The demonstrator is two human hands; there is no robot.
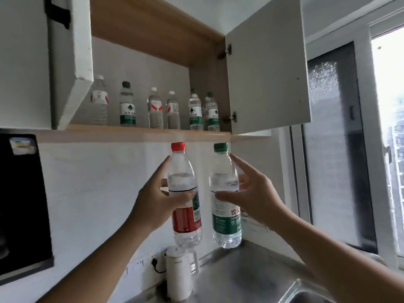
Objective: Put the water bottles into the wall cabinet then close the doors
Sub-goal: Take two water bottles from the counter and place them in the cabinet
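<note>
Below the open wall cabinet (153, 132), I see both hands raised, each gripping a water bottle upright. My left hand (157, 200) wraps thumb and fingers round the red-capped bottle (184, 193) at its middle. Just right of it, my right hand (251, 193) pinches the green-capped bottle (225, 193), forefinger stretched up toward the neck. Above the hands, six bottles (157, 108) stand in a row on the shelf. Both doors hang open, the right door (266, 66) above my right hand. Below my left hand sits a white kettle (178, 274).

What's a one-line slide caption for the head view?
Left hand lifts a red-capped bottle, right hand a green-capped bottle, toward the open wall cabinet holding six bottles.
</note>
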